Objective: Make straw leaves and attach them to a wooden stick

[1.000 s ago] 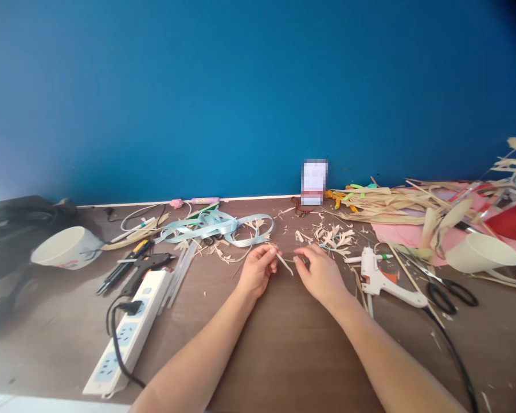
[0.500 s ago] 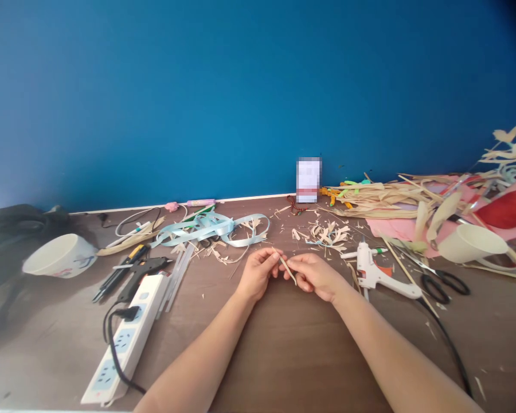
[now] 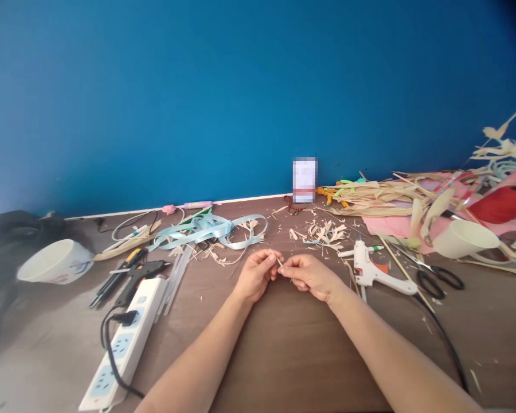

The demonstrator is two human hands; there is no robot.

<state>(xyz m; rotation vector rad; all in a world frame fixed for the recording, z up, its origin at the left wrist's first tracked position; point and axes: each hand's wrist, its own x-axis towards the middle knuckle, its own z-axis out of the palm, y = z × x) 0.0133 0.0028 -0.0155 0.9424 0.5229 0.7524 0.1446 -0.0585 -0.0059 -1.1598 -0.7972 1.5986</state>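
Above the middle of the table, my left hand [image 3: 258, 274] and my right hand [image 3: 308, 276] meet, fingertips almost touching. Between them is a thin pale strip [image 3: 278, 261] that looks like dried husk. My left thumb and forefinger pinch it, and my right fingers close on its near part, hiding most of it. Just beyond the hands lie pale husk scraps [image 3: 324, 232] and a loose coil of light blue ribbon [image 3: 210, 228]. A white glue gun [image 3: 367, 267] rests to the right of my right hand.
Black-handled scissors [image 3: 441, 281] and a white mug [image 3: 462, 238] stand right, before a heap of husk strips [image 3: 382, 198]. On the left are a power strip [image 3: 122, 344], a black glue gun [image 3: 137, 281], a utility knife [image 3: 116, 278], clear glue sticks [image 3: 174, 281] and a white bowl [image 3: 55, 263].
My right fingers have moved left along the strip toward my left fingertips, covering the part that hung out toward me. The whole view has shifted slightly.
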